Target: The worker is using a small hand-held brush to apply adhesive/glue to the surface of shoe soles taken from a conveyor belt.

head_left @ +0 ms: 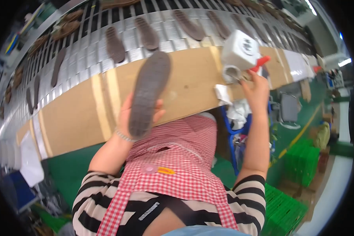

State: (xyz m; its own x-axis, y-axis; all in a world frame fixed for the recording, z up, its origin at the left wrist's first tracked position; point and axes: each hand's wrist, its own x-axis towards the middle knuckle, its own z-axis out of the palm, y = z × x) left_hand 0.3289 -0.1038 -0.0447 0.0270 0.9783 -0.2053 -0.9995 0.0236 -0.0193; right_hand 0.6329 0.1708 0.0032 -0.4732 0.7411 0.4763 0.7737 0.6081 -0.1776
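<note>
My left hand [126, 114] holds a dark brown shoe sole [149, 92] from beneath, its patterned face turned up and its length tilted to the right. The fingers curl round its lower half. At the right, my right hand [256, 88] reaches to a white plastic container [240, 50] with dark marks and a small white round cup or opening [231, 73] below it. The fingers are drawn together beside a red handle-like piece [260, 63]. What they grip is blurred and cannot be made out. Crumpled white paper [237, 113] lies just below.
A cardboard-covered bench [70, 108] with tape strips runs across in front of me. Beyond it is a slatted metal conveyor [94, 59] with several brown soles [147, 33] and shoes. A blue frame [231, 145], grey chair [289, 108] and green crates [301, 161] stand at the right.
</note>
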